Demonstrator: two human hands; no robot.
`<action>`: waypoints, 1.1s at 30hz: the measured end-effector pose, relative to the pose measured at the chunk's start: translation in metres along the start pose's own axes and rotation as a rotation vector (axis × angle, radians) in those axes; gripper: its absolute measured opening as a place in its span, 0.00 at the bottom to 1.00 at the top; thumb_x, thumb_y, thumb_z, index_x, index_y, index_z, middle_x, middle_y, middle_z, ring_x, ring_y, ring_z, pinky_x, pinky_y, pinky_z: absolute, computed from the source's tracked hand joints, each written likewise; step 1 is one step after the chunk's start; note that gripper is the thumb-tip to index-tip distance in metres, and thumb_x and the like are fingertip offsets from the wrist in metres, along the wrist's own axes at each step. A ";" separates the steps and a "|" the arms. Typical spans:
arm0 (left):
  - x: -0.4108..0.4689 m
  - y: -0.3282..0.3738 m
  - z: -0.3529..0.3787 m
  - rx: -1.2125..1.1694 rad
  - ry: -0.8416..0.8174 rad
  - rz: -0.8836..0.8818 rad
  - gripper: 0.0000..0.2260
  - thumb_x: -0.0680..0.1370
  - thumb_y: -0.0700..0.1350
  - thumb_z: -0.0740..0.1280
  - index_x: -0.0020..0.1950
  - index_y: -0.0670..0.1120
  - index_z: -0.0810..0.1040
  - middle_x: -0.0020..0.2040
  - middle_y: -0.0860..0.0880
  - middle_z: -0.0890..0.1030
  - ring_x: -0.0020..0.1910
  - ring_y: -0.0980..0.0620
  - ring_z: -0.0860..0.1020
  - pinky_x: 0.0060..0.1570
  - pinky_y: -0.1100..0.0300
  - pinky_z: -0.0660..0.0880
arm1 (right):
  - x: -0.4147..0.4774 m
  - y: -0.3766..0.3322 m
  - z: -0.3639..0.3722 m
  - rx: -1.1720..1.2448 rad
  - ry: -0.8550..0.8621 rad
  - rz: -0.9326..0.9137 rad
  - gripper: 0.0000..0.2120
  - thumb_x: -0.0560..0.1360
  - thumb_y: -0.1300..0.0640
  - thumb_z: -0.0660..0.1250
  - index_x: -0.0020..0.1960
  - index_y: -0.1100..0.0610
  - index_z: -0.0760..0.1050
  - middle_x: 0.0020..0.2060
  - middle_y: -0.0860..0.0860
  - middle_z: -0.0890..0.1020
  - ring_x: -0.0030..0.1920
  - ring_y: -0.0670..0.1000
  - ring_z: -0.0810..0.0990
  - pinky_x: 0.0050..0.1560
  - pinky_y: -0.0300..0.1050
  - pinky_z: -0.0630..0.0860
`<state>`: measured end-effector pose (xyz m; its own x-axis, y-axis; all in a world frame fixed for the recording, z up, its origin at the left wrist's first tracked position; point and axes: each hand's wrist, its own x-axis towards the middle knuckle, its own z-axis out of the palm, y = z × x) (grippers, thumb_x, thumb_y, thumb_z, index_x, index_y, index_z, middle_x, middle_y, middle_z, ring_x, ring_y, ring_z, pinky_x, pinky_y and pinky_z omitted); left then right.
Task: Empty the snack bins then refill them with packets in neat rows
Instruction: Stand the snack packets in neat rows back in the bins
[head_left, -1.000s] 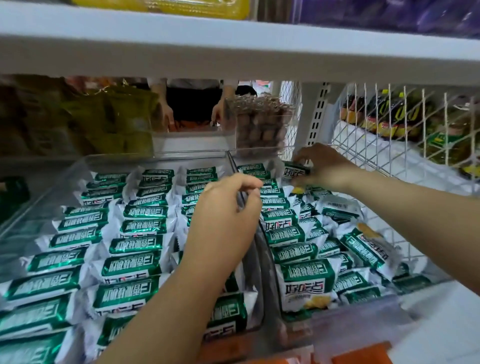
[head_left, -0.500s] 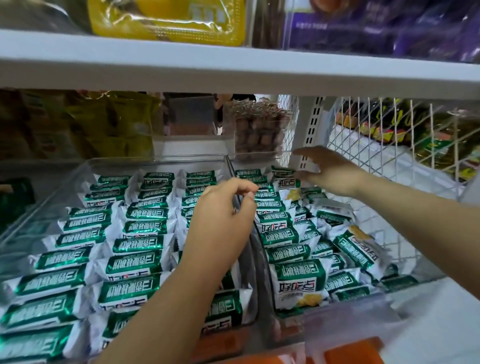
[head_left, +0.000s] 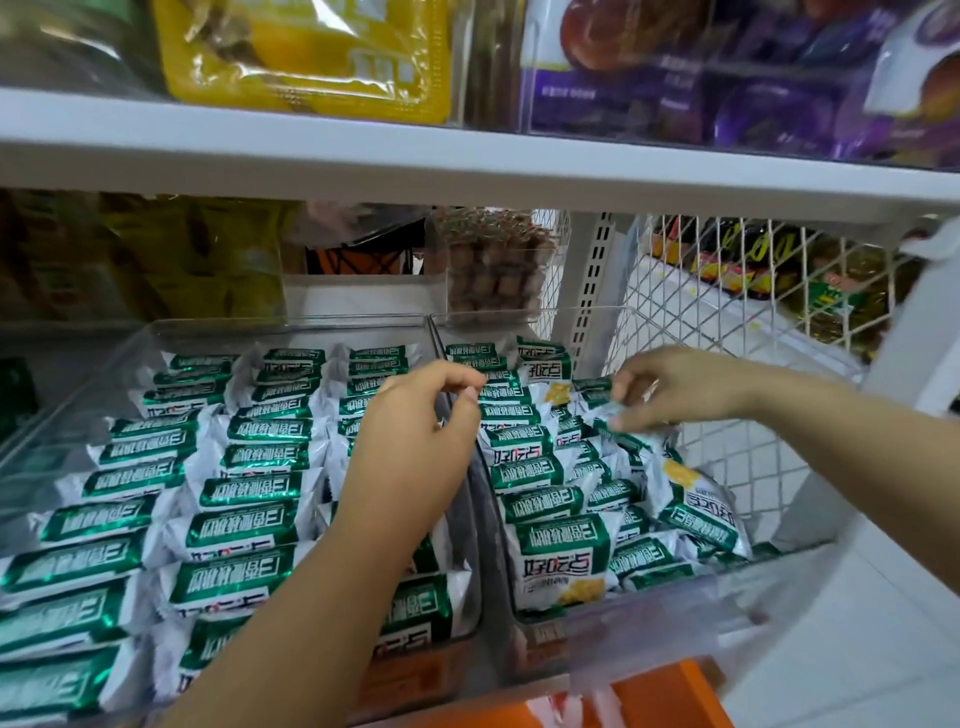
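Two clear bins stand side by side on the shelf. The left bin (head_left: 130, 353) holds green-and-white snack packets (head_left: 249, 488) in neat overlapping rows. In the right bin (head_left: 727, 582), the packets (head_left: 561, 551) form one tidy row on the left and lie jumbled on the right. My left hand (head_left: 415, 436) hovers over the wall between the bins, its fingers and thumb curled at the rim. Further right, my right hand (head_left: 675, 387) reaches over the back of the right bin and pinches the crinkled end of one packet (head_left: 621, 415).
A white shelf board (head_left: 467, 156) runs close overhead, carrying yellow and purple snack bags. A white wire mesh panel (head_left: 727, 291) stands just right of the right bin. Behind the bins sits a clear box of brown sweets (head_left: 493, 275). An orange edge (head_left: 649, 696) shows below.
My right hand has drawn back from the far corner of the right bin and now pinches a packet. My left hand has stayed at the bin wall. The view has tilted upward.
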<state>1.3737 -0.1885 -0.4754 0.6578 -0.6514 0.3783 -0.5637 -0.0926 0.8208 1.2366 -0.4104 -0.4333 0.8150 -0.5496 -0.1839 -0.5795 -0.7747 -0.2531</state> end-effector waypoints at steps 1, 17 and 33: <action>0.000 0.000 0.000 0.001 0.000 -0.003 0.10 0.80 0.46 0.62 0.47 0.63 0.74 0.48 0.54 0.78 0.31 0.59 0.69 0.32 0.63 0.65 | 0.003 0.000 0.009 -0.111 -0.037 0.003 0.19 0.68 0.45 0.74 0.53 0.52 0.74 0.50 0.48 0.79 0.50 0.50 0.79 0.54 0.46 0.75; 0.001 0.000 -0.001 0.036 -0.011 -0.029 0.11 0.80 0.47 0.62 0.44 0.65 0.72 0.49 0.54 0.78 0.28 0.60 0.70 0.28 0.69 0.64 | 0.012 -0.008 0.023 0.014 0.108 -0.142 0.23 0.73 0.53 0.72 0.65 0.54 0.71 0.59 0.48 0.75 0.58 0.44 0.72 0.57 0.38 0.68; 0.002 -0.003 0.000 0.012 -0.009 -0.005 0.12 0.80 0.46 0.62 0.43 0.64 0.73 0.50 0.53 0.79 0.33 0.57 0.72 0.33 0.62 0.67 | 0.005 -0.008 0.011 0.077 0.325 -0.187 0.21 0.73 0.56 0.72 0.64 0.52 0.74 0.58 0.49 0.76 0.50 0.45 0.74 0.44 0.23 0.66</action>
<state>1.3766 -0.1898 -0.4767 0.6561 -0.6576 0.3703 -0.5663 -0.1047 0.8175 1.2449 -0.4034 -0.4430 0.8580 -0.4814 0.1795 -0.4095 -0.8517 -0.3269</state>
